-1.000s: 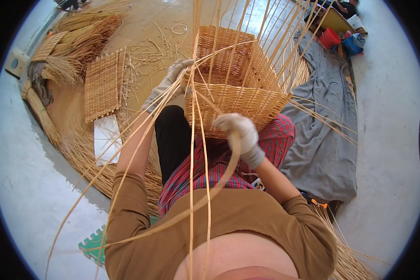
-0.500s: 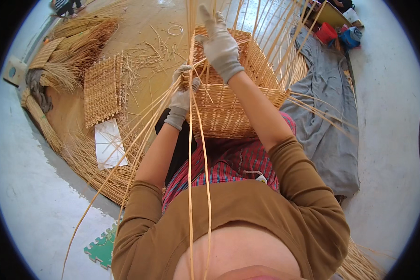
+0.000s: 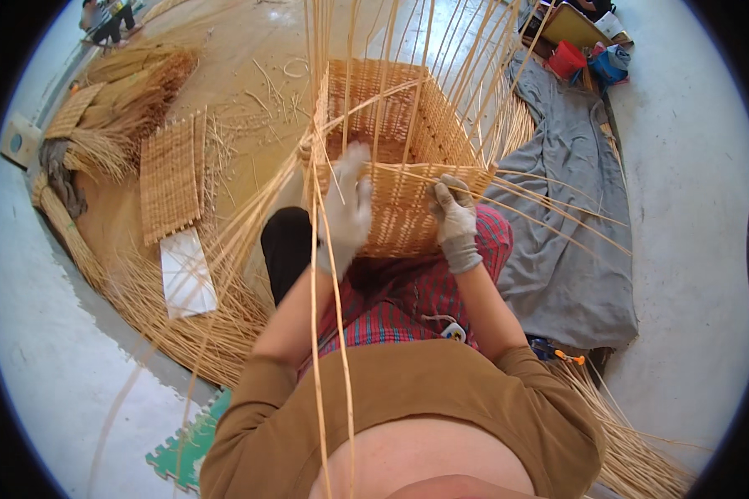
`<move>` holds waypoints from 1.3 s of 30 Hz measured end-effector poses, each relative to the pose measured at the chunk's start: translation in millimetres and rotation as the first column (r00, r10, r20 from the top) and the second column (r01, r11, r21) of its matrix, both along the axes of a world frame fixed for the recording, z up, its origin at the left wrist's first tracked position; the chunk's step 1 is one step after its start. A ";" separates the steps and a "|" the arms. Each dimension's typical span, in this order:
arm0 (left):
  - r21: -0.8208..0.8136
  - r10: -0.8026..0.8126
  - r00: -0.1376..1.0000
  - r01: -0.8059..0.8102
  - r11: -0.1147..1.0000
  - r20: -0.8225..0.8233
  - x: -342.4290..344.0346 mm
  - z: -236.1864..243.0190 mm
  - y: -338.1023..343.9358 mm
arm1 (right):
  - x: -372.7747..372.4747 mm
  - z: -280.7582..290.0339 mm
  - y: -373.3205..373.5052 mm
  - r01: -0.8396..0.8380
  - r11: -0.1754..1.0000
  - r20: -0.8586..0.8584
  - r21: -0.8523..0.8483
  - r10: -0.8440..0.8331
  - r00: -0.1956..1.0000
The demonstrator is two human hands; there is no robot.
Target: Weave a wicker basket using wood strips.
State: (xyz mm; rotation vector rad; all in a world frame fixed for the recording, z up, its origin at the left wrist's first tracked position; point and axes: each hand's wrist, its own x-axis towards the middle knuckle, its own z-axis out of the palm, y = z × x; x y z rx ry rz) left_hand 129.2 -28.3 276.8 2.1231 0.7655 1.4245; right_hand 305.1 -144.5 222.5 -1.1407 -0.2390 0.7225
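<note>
A square woven willow basket rests on my lap, long upright stakes rising from it and loose rods trailing from its left corner. My left hand, in a pale work glove, is raised with slightly blurred, extended fingers at the basket's front-left, beside two long rods hanging toward me. My right hand, also gloved, has its fingers curled on the basket's front wall near the right corner, just under the rim where several rods stick out to the right.
Willow bundles, flat woven panels and a white sheet lie left. Grey cloth, a red bucket and a blue container sit right. A green mat is lower left; another person is upper left.
My right hand has dropped from the upright stakes to the front right of the basket. My left hand has left the corner bundle and opened. The basket has shifted slightly left and down.
</note>
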 end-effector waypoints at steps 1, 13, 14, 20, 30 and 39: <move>-0.002 0.013 1.000 -0.013 1.000 -0.002 5.6 0.1 7.5 | -10.3 8.4 2.8 -0.013 1.000 -0.002 -0.002 0.013 1.000; -0.436 -0.090 0.979 0.001 0.900 -0.182 36.8 -2.6 19.7 | 20.4 51.7 27.0 0.019 0.908 0.642 0.418 -0.310 0.701; -0.136 -0.047 0.976 0.018 0.991 -0.212 42.5 6.0 8.1 | 30.1 38.3 15.1 0.117 0.962 0.625 0.245 -0.249 0.740; -0.157 -0.171 0.772 0.093 0.983 -0.612 82.7 -1.4 -32.9 | 62.8 112.4 44.6 0.233 0.971 0.992 0.048 -0.074 0.105; -0.080 -0.174 0.791 0.158 0.984 -0.587 69.3 1.7 -36.0 | 11.2 94.5 -45.9 0.062 0.923 0.634 -0.379 0.210 0.744; 0.108 0.608 0.719 -0.612 0.783 -0.335 -45.4 -50.7 18.1 | -34.7 57.6 -14.2 -0.154 0.937 0.594 -0.312 0.319 0.739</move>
